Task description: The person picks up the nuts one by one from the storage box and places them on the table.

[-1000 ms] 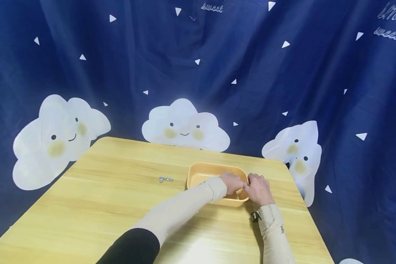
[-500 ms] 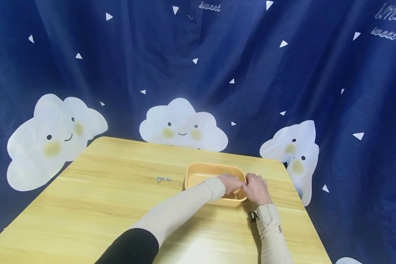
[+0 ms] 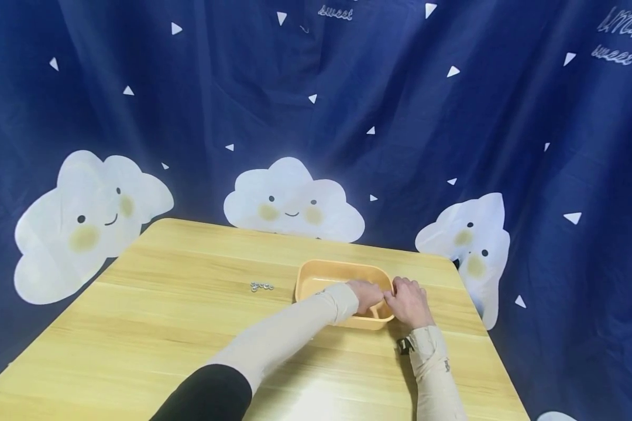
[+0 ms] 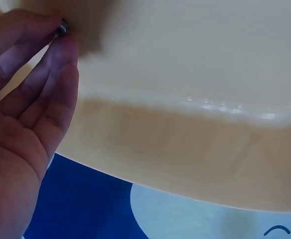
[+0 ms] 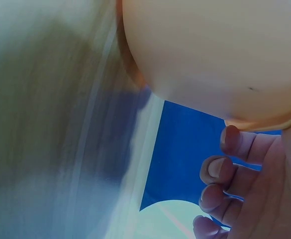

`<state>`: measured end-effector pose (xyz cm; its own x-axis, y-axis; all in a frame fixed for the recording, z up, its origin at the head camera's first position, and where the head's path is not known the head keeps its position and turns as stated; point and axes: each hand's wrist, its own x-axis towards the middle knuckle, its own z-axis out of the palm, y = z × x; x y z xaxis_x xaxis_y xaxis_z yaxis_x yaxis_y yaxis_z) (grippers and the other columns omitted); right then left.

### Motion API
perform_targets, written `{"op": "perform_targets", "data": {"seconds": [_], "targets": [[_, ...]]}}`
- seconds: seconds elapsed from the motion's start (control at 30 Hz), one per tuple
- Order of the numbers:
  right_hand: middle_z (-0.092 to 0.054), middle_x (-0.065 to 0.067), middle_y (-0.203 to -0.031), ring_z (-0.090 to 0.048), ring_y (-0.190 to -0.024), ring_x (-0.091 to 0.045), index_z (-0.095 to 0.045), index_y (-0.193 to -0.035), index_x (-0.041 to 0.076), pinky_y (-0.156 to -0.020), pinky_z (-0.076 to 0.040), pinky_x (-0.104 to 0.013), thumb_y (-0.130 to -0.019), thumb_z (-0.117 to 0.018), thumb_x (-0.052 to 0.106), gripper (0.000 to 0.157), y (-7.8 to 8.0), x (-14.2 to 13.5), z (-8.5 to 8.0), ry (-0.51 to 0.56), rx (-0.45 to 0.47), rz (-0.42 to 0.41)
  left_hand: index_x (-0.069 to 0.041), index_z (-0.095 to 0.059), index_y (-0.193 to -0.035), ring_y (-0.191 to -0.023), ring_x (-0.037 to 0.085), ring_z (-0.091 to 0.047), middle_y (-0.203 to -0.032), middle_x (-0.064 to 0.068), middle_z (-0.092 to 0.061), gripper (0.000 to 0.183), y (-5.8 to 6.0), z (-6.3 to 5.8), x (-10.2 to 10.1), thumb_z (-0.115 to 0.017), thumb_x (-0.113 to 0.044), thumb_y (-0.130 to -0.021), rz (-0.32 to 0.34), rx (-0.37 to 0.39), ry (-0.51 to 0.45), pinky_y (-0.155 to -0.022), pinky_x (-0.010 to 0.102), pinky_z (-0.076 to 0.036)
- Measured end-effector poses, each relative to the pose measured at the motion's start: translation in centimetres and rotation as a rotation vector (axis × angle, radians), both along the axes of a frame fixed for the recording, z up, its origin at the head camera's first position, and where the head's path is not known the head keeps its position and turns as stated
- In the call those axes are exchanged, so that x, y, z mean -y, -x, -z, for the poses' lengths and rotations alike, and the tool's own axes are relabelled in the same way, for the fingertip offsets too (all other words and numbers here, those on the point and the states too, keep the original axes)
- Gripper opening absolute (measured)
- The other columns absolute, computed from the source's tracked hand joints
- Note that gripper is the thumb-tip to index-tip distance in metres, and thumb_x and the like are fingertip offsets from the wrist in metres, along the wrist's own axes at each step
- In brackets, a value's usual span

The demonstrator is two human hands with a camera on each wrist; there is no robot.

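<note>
In the left wrist view, my left hand (image 4: 31, 94) pinches a small silvery metal nut (image 4: 61, 27) between the thumb and fingertips. That hand (image 3: 365, 294) is inside the orange plastic box (image 3: 316, 268), near its right end. My right hand (image 3: 411, 301) grips the box's right rim, thumb toward the inside. Its curled fingers (image 5: 215, 169) show outside the box wall (image 5: 210, 55) in the right wrist view. Left of the box, several small silvery nuts (image 3: 261, 286) lie in a cluster on the table. Most of the box floor under my left hand is hidden in the head view.
The wooden table (image 3: 153, 316) reaches back to a blue curtain (image 3: 274, 76) printed with white clouds. My left forearm (image 3: 289, 327) crosses over the box's front rim. The table's right edge lies not far beyond my right hand.
The left hand has shifted very slightly within the box. The right hand keeps its place at the rim, and the nuts on the table lie as before.
</note>
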<state>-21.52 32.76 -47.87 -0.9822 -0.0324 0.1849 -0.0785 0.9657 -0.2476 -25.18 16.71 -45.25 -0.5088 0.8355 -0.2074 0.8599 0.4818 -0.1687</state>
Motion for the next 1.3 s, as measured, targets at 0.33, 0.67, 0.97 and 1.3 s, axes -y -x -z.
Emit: {"op": "perform_targets", "data": {"seconds": [0.33,0.67,0.97,1.3], "targets": [[-0.061,-0.010,-0.080,-0.056,-0.082,-0.036,-0.052,-0.078,0.011,-0.069,-0.042,-0.049,-0.092,-0.061,0.024,0.021,0.2,-0.2,-0.1,-0.002,-0.020,-0.003,-0.018,-0.066,-0.088,-0.066,0.009,-0.055,-0.088,-0.004,-0.069,0.012,0.8,0.2,1.1,-0.073,-0.025,-0.095,-0.036,0.054,0.007,-0.062,0.022,-0.053],[-0.061,-0.011,-0.082,-0.055,-0.083,-0.035,-0.055,-0.081,0.011,-0.071,-0.041,-0.048,-0.094,-0.060,0.027,0.021,-0.1,-0.2,0.2,0.004,-0.003,-0.003,-0.016,-0.068,-0.092,-0.063,0.009,-0.052,-0.082,-0.004,-0.064,0.008,1.3,0.2,2.1,-0.075,-0.019,-0.092,-0.025,0.092,-0.005,-0.057,0.021,-0.051],[-0.060,-0.011,-0.080,-0.055,-0.081,-0.035,-0.054,-0.078,0.011,-0.069,-0.041,-0.048,-0.093,-0.060,0.028,0.023,0.2,-0.4,0.5,0.007,-0.019,-0.011,-0.018,-0.061,-0.083,-0.068,0.011,-0.056,-0.086,-0.004,-0.064,0.018,1.3,-0.8,4.1,-0.078,-0.018,-0.088,-0.107,0.124,-0.047,-0.062,0.023,-0.051],[-0.060,-0.011,-0.079,-0.056,-0.080,-0.035,-0.054,-0.077,0.011,-0.067,-0.040,-0.048,-0.093,-0.061,0.027,0.023,0.1,-0.5,0.1,0.016,-0.021,-0.014,-0.020,-0.055,-0.075,-0.065,0.009,-0.051,-0.076,-0.007,-0.058,0.026,1.7,-1.8,6.0,-0.077,-0.009,-0.083,-0.114,0.143,-0.077,-0.058,0.022,-0.046]]}}
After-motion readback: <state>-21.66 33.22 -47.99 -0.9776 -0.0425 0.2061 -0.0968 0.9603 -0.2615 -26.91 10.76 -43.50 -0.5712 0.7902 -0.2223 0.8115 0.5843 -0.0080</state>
